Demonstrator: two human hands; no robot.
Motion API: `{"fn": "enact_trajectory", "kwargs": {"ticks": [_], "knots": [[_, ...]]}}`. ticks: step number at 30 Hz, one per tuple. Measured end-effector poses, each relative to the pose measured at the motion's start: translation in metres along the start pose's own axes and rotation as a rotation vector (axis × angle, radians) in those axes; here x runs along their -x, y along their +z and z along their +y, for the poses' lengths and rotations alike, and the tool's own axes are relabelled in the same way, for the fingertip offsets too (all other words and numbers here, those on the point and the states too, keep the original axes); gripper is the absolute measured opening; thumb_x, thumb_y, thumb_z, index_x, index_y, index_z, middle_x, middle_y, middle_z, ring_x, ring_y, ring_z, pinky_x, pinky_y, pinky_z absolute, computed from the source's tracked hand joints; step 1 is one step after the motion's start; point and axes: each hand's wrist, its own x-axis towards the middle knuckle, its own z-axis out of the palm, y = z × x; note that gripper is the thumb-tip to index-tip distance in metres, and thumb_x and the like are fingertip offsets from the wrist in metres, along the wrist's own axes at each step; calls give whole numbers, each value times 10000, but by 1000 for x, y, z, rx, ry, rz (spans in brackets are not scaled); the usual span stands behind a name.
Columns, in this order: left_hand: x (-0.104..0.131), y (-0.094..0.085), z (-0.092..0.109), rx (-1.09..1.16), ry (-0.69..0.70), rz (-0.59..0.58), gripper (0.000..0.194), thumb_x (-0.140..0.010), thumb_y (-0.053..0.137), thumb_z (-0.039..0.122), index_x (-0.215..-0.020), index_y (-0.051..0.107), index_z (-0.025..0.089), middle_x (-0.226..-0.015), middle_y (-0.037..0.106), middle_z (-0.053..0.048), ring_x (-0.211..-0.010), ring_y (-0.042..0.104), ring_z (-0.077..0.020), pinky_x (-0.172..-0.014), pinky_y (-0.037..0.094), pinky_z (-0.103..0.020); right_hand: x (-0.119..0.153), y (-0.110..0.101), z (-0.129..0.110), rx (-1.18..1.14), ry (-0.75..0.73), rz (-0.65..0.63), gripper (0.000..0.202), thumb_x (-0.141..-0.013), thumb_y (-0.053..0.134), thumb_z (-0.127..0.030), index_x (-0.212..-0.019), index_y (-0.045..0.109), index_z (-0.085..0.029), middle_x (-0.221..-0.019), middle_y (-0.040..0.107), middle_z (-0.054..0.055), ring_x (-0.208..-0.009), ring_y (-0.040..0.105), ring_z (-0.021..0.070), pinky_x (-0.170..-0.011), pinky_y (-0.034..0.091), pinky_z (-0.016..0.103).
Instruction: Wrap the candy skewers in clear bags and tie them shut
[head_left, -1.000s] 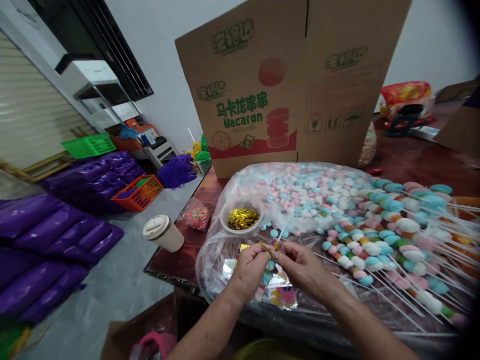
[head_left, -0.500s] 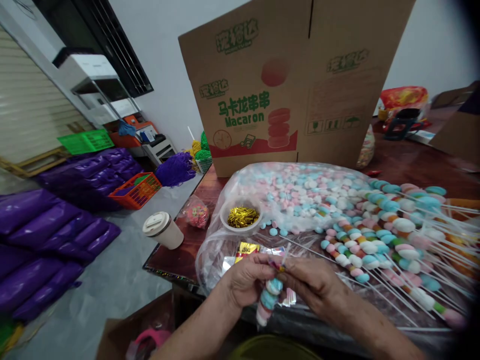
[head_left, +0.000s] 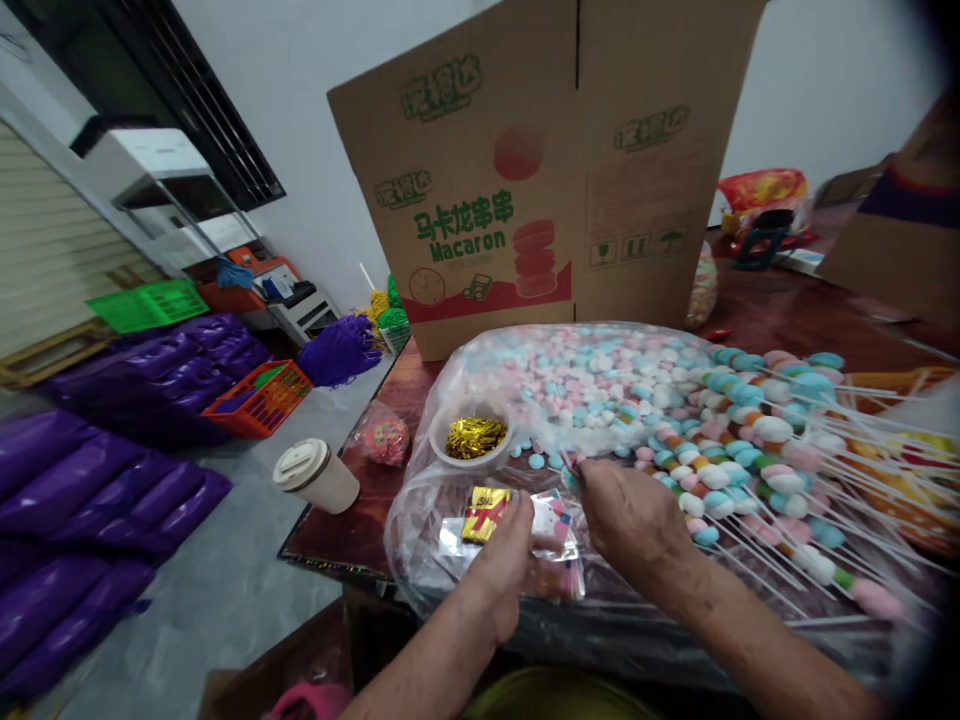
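Note:
My left hand (head_left: 506,570) is at the packets near the table's front edge, fingers stretched out, over the right edge of a yellow twist-tie packet (head_left: 480,512). Clear printed bags (head_left: 553,520) lie just right of it. My right hand (head_left: 630,515) is closed, its fingertips pinched on a small dark pink end; the rest of what it holds is hidden. A light blue piece shows beside those fingertips. On the right lie skewers of pastel candies (head_left: 772,430), close to my right hand. Behind the hands, a white bowl (head_left: 472,465) holds gold ties.
A large cardboard box (head_left: 465,330) stands behind a plastic bag of loose candies (head_left: 592,375). A lidded cup (head_left: 330,487) and a small candy bag (head_left: 385,437) are at the table's left. Purple bundles (head_left: 67,520) and an orange basket (head_left: 262,400) are on the floor.
My hands have parted. The left has let go of the wrapped candy skewer and moved onto the packets; the right has moved up and away. The view has shifted slightly right.

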Motion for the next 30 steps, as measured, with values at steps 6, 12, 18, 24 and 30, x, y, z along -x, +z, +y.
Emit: {"fn": "enact_trajectory", "kwargs": {"ticks": [6, 12, 18, 24, 30], "knots": [[24, -30, 50, 43, 68, -351, 713, -669, 307, 809, -938, 636, 236, -538, 584, -7, -617, 593, -199, -663, 435, -338, 21, -1, -14, -255, 285, -168, 194, -806, 343, -137, -657, 445, -209, -478, 492, -2, -419, 425, 133, -445, 236, 262], [20, -24, 5, -302, -37, -300, 437, -767, 531, 545, -891, 666, 148, -804, 673, -79, -858, 582, -224, -832, 391, -353, 26, 1, -23, -401, 400, -197, 176, -852, 315, -160, -717, 421, -202, -582, 552, 10, -508, 511, 132, -479, 312, 239], [19, -11, -16, -91, -326, -239, 274, -763, 560, 418, -793, 620, 153, -715, 633, -34, -722, 582, -178, -692, 425, -299, 26, 6, -42, -327, 291, -93, 175, -834, 335, -122, -714, 446, -186, -578, 545, 17, -504, 491, 136, -477, 298, 255], [31, -12, -7, -15, -316, -195, 255, -697, 645, 381, -808, 627, 152, -750, 643, -45, -702, 577, -179, -642, 435, -292, 30, 1, -36, -307, 96, -111, 186, -778, 347, -100, -672, 473, -188, -560, 538, 37, -498, 460, 161, -489, 277, 293], [28, -8, -13, -66, -72, -106, 211, -681, 680, 355, -731, 625, 157, -621, 599, -8, -623, 546, -135, -591, 406, -233, 33, -1, -48, -822, 655, -414, 190, -851, 325, -256, -683, 397, -205, -517, 485, -18, -424, 424, 112, -435, 311, 236]]}}
